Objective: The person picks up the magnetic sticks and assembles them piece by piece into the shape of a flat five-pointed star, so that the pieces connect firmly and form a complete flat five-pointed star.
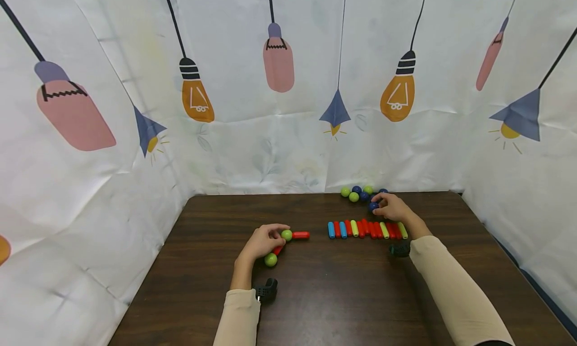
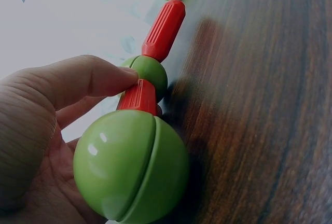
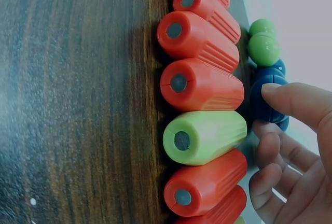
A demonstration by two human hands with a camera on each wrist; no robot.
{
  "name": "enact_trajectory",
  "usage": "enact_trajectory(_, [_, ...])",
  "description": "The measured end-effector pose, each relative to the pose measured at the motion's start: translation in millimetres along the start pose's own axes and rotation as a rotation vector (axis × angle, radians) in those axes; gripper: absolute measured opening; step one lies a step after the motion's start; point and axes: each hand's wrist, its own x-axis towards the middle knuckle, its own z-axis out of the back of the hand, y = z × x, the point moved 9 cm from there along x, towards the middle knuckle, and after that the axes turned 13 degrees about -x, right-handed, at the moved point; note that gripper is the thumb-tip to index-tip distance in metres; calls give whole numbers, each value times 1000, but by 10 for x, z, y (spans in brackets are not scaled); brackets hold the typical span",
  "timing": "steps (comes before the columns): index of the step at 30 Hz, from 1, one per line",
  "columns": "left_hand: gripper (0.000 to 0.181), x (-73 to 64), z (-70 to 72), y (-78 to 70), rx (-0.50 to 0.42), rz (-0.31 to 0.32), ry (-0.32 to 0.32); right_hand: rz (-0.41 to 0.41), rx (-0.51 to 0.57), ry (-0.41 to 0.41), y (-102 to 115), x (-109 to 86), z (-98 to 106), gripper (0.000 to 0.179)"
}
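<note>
My left hand (image 1: 261, 244) pinches the middle green ball (image 1: 287, 235) of a small chain on the dark table. From that ball a red rod (image 1: 301, 235) points right. A second red rod (image 2: 140, 95) joins it to another green ball (image 2: 132, 164) nearer the wrist. Over at the back right, my right hand (image 1: 393, 208) holds a blue ball (image 3: 268, 97) between thumb and fingertips. This ball is at the near side of a cluster of green and blue balls, partly hidden by the hand.
Red, blue and yellow-green rods stand side by side in a row (image 1: 367, 229) in front of the right hand; their facing ends show grey discs. Loose green balls (image 1: 354, 197) and blue balls (image 1: 364, 196) lie by the table's back edge. A lamp-patterned cloth (image 1: 279, 150) hangs behind.
</note>
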Motion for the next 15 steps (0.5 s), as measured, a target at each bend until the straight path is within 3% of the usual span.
enact_trajectory(8, [41,11,-2,18,-4,8,-7,-5,10,0,28,-35,12,38])
enact_trajectory(15, [40,20,7,27,4,4,-7,15,27,-25,158,-158,146,39])
